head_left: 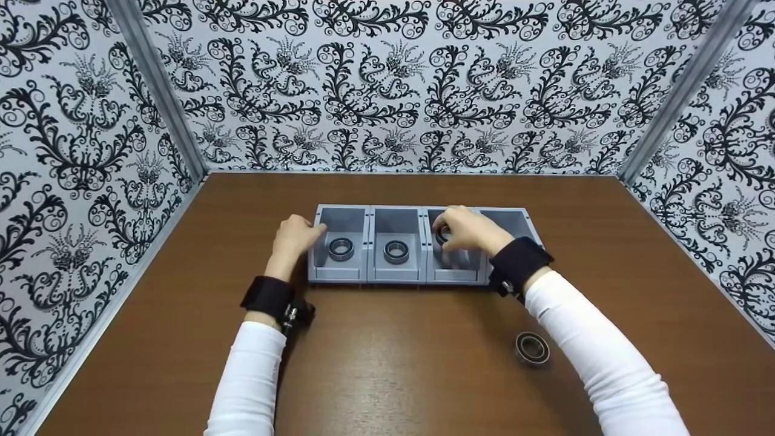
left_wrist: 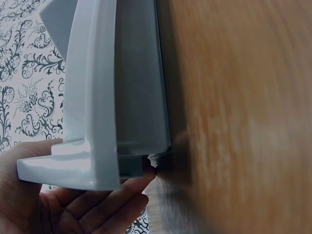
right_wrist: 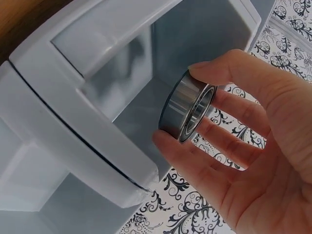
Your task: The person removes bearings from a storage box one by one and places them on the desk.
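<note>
In the head view, the held bearing [head_left: 442, 235] is in the right hand [head_left: 469, 229], at the 3rd compartment [head_left: 455, 276] from the left of the grey bin row [head_left: 390, 281], which stands on the worktop [head_left: 387, 351]. The bearing lies to the left of the palm, at the ends of the fingers; the right hand is much nearer to it than the left hand [head_left: 295, 235], which is at the left end of the row. The left bearing [head_left: 341, 258] and the middle bearing [head_left: 396, 260] lie flat in the 1st 2 compartments, and a loose bearing [head_left: 533, 361] is on the worktop at near right. In the left wrist view, thumb and fingers are on 2 sides of the end wall, so I judge that they grip it. In the right wrist view, the thumb and fingertips pinch the held bearing by its outer band. It has no long axis, but the axis through its hole points toward the palm, so it is tilted against the compartment floor, which I judge the most important relation. Whether it is below the rim, I cannot tell. It looks smooth, silver and shiny, with a dark edge and a wide round hole.
</note>
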Demonstrator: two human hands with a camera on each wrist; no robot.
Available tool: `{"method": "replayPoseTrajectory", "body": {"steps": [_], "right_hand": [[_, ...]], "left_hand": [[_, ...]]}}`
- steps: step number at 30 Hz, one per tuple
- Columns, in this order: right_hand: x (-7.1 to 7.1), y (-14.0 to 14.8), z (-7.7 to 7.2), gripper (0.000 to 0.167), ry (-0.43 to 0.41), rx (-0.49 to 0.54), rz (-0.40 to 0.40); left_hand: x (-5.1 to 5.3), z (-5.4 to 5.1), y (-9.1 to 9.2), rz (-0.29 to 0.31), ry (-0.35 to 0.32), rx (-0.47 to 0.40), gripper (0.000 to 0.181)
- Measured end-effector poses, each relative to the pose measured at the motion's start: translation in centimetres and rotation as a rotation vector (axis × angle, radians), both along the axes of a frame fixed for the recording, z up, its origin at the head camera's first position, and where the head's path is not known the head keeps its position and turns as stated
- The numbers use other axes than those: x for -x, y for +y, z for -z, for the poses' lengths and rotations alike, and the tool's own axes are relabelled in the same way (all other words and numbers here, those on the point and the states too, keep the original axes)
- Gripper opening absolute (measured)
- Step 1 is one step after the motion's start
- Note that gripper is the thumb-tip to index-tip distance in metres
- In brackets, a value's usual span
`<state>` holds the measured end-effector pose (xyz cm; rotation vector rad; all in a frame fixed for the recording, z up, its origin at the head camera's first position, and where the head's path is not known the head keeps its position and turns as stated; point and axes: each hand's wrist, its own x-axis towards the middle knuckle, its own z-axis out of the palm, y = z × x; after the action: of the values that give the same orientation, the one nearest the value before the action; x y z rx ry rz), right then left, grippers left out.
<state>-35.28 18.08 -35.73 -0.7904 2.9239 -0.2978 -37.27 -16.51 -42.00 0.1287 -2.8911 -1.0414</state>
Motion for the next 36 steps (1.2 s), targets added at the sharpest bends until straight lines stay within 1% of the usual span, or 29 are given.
{"method": "replayPoseTrajectory", "body": {"steps": [2,3,4,9,10,13,21,28,33,36], "right_hand": [[0.0,0.0,-0.1,0.04,0.001,-0.003,0.002],[0.0,0.1,-0.2,0.04,0.002,-0.004,0.002],[0.0,0.1,-0.3,0.041,0.002,-0.006,0.003],[-0.1,0.1,-0.5,0.042,0.025,-0.018,-0.008],[-0.1,0.1,-0.5,0.042,0.03,-0.02,-0.01],[-0.2,0.1,-0.6,0.042,0.041,-0.025,-0.015],[-0.4,0.1,-1.0,0.041,0.049,-0.017,-0.007],[-0.5,0.3,-1.0,0.044,0.032,0.009,0.013],[-0.5,0.4,-1.1,0.043,0.046,0.01,-0.003],[-0.5,0.4,-1.2,0.042,0.055,0.013,-0.018]], "left_hand": [[0.0,0.0,0.0,0.0,-0.004,-0.006,0.04],[1.0,1.1,-0.5,0.015,0.008,-0.024,0.042],[1.0,1.1,-0.5,0.016,0.008,-0.026,0.041],[0.9,1.0,-0.5,0.018,0.014,-0.012,0.043],[0.0,-0.1,0.0,0.004,0.002,0.008,0.041],[0.0,-0.1,0.0,0.006,-0.002,0.022,0.043],[0.1,0.0,0.1,-0.002,-0.016,0.02,0.044],[0.1,-0.1,0.0,0.005,-0.032,0.018,0.047],[0.0,-0.1,0.0,0.012,-0.027,0.014,0.047],[0.0,-0.1,0.0,0.003,-0.018,0.015,0.042]]}}
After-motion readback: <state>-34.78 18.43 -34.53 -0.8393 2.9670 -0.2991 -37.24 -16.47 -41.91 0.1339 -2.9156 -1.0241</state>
